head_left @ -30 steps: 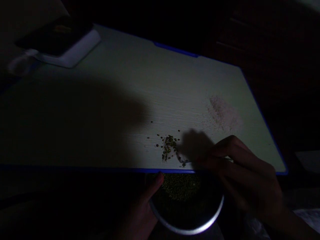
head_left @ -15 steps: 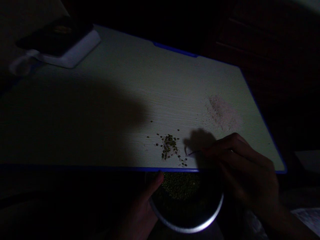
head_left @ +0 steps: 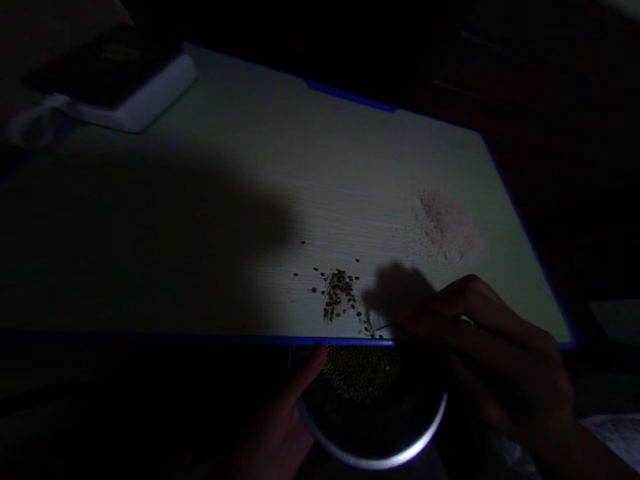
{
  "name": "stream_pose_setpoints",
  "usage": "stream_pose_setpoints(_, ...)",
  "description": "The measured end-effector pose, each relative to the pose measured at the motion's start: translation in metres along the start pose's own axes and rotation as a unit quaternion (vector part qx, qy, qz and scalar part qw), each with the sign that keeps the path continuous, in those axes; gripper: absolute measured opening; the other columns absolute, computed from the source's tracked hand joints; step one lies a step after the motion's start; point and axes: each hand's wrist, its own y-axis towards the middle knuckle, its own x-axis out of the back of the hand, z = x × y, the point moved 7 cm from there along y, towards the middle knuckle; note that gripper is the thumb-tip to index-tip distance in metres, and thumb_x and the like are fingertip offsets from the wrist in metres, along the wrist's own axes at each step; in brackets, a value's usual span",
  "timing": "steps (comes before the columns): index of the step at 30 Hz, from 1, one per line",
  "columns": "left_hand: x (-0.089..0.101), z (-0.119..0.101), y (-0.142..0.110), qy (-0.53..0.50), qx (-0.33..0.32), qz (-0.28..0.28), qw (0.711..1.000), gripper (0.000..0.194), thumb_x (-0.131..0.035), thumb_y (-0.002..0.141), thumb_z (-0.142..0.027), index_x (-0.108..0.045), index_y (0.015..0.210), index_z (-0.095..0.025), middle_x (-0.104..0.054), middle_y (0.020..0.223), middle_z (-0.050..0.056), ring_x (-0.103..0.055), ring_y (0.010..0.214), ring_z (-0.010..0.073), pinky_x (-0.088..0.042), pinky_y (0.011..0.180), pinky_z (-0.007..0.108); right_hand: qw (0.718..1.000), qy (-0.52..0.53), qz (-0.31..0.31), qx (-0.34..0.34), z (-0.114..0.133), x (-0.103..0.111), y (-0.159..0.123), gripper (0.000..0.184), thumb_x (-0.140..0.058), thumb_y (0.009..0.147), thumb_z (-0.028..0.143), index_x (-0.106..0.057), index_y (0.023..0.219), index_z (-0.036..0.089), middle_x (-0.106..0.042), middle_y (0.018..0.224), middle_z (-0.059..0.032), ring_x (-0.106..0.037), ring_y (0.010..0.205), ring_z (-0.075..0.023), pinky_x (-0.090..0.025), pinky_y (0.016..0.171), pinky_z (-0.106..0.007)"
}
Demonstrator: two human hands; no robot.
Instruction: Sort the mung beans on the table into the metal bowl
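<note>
My left hand (head_left: 295,407) holds the side of a round metal-rimmed bowl (head_left: 385,460), its thumb over the rim just under the table edge. Small green beans, like mung beans (head_left: 363,373), lie in the bowl. In a pinch, my right hand (head_left: 490,347) grips a thin, needle-like stick (head_left: 385,327). The stick's tip touches the table beside a few beans near the blue edge, above the bowl. A small heap of green beans (head_left: 340,290) lies left of the tip, with pale bits and a few strays around it. My right fingertips are in deep shadow.
The pale folding table (head_left: 280,140) has a blue rim. A heap of pinkish-white grains (head_left: 450,227) lies at its right. At the back left stands a white box-like thing with a dark top (head_left: 160,93), a clear rounded object (head_left: 33,127) beside it. The surroundings are very dark.
The stick's tip moved up and right, away from the beans by the edge, then back down to them. A few beans there have shifted toward the edge. My left hand and the bowl stay put.
</note>
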Motion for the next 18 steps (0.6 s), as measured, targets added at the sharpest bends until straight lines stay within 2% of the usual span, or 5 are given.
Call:
stream_pose_setpoints(6, -0.0015, 0.0005, 0.0001, 0.024, 0.002, 0.021, 0.999, 0.014, -0.081, 0.088, -0.039, -0.086, 0.099, -0.032, -0.081, 0.132, 0.002, -0.053, 0.147, 0.0348, -0.034, 0.126, 0.051, 1.0, -0.007, -0.011, -0.018, -0.0002, 0.0025, -0.006, 0.041, -0.058, 0.09, -0.008, -0.069, 0.122, 0.016, -0.069, 0.101, -0.0086, -0.061, 0.092, -0.0197, -0.053, 0.069, -0.033)
stream_pose_setpoints(8, -0.0034, -0.0005, -0.0002, 0.032, -0.002, 0.026, 0.999, 0.02, -0.081, 0.088, -0.041, -0.085, 0.104, -0.032, -0.08, 0.133, 0.003, -0.051, 0.149, 0.0353, -0.033, 0.126, 0.051, 1.0, -0.002, -0.006, -0.017, 0.0007, 0.0016, -0.0069, 0.043, -0.057, 0.091, -0.008, -0.068, 0.125, 0.015, -0.068, 0.102, -0.0088, -0.06, 0.093, -0.02, -0.053, 0.069, -0.033)
stream_pose_setpoints(10, -0.0041, -0.0011, -0.0006, 0.031, -0.005, 0.024, 0.999, 0.029, -0.078, 0.09, -0.042, -0.082, 0.118, -0.033, -0.079, 0.135, 0.005, -0.051, 0.149, 0.0352, -0.034, 0.126, 0.052, 1.0, 0.001, 0.004, -0.013, 0.0017, -0.0004, -0.0068, 0.043, -0.058, 0.09, -0.007, -0.067, 0.127, 0.014, -0.067, 0.103, -0.0091, -0.06, 0.094, -0.0203, -0.053, 0.07, -0.034)
stream_pose_setpoints(13, -0.0023, -0.0006, -0.0017, 0.016, -0.004, 0.001, 1.0, 0.036, -0.075, 0.093, -0.038, -0.078, 0.128, -0.034, -0.08, 0.134, 0.004, -0.055, 0.146, 0.0335, -0.036, 0.125, 0.051, 1.0, 0.007, 0.003, -0.007, 0.0026, -0.0019, -0.0057, 0.044, -0.059, 0.089, -0.007, -0.067, 0.127, 0.014, -0.067, 0.105, -0.0094, -0.059, 0.096, -0.0204, -0.054, 0.071, -0.034)
stream_pose_setpoints(18, 0.0006, 0.0013, -0.0041, -0.002, 0.013, -0.027, 1.0, 0.011, -0.082, 0.088, -0.033, -0.087, 0.098, -0.033, -0.085, 0.122, -0.001, -0.067, 0.133, 0.0306, -0.04, 0.123, 0.046, 1.0, 0.01, -0.011, -0.005, 0.0034, -0.004, -0.0013, 0.041, -0.061, 0.089, -0.006, -0.067, 0.124, 0.014, -0.068, 0.101, -0.009, -0.06, 0.092, -0.0197, -0.054, 0.069, -0.033)
